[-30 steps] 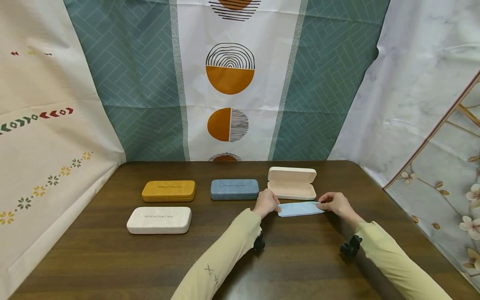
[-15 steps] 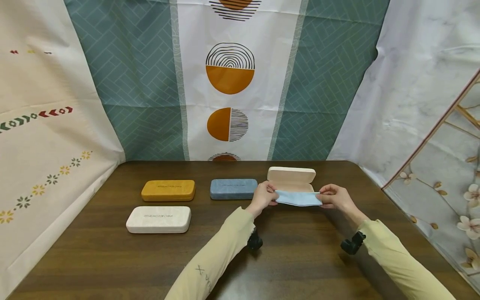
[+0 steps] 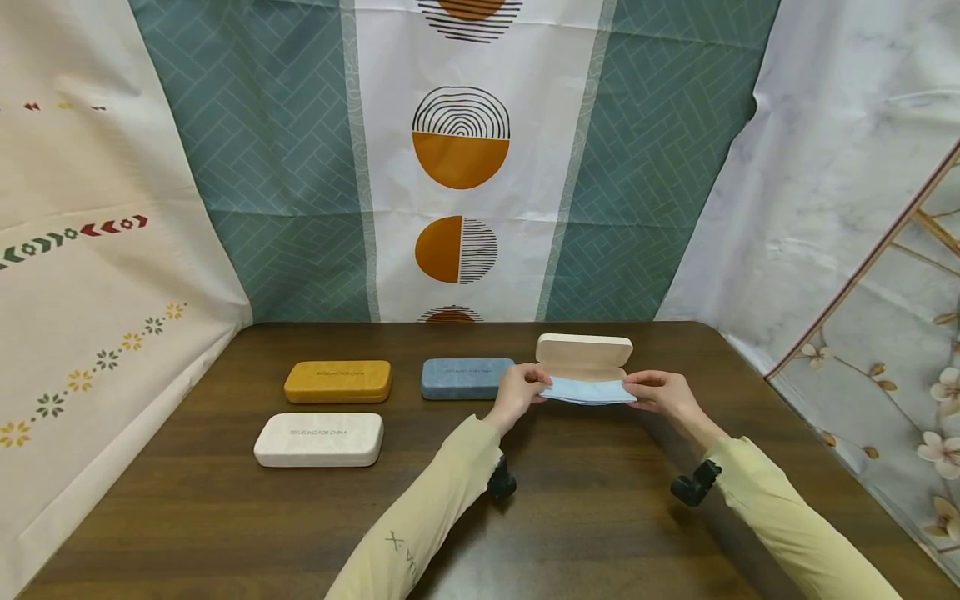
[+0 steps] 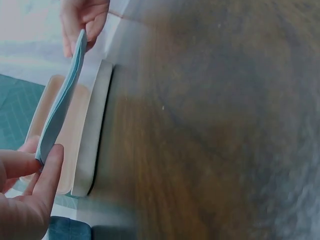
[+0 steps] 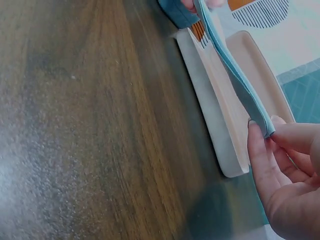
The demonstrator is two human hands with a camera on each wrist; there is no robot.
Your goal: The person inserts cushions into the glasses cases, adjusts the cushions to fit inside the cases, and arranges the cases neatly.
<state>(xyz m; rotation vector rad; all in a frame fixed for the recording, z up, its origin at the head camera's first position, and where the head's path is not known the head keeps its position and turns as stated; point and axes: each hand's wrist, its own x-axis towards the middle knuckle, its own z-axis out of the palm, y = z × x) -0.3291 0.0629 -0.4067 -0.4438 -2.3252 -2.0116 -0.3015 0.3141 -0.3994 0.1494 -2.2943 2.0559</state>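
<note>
A folded light blue cloth point(image 3: 588, 391) is stretched between both hands, its layers showing edge-on in the wrist views. My left hand point(image 3: 519, 392) pinches one end between thumb and fingers, and my right hand point(image 3: 666, 398) pinches the other. Right behind the cloth stands a cream glasses case point(image 3: 585, 354) with its lid raised. In the left wrist view the cloth passes in front of the case's pinkish lining point(image 4: 75, 122). From the head view the cloth covers the lower part of the case. The right wrist view has the case's front wall point(image 5: 207, 107) beside the cloth.
A closed blue glasses case point(image 3: 463, 379) lies just left of my left hand. Farther left are a closed yellow case point(image 3: 337, 382) and, nearer, a closed white case point(image 3: 318, 440). All rest on a dark wooden table point(image 3: 600, 517). Patterned cloth hangings point(image 3: 480, 200) stand behind.
Both hands have lifted the cloth off the table and carried it away from the body to the open case, ending slightly farther left. The cases have stayed where they were.
</note>
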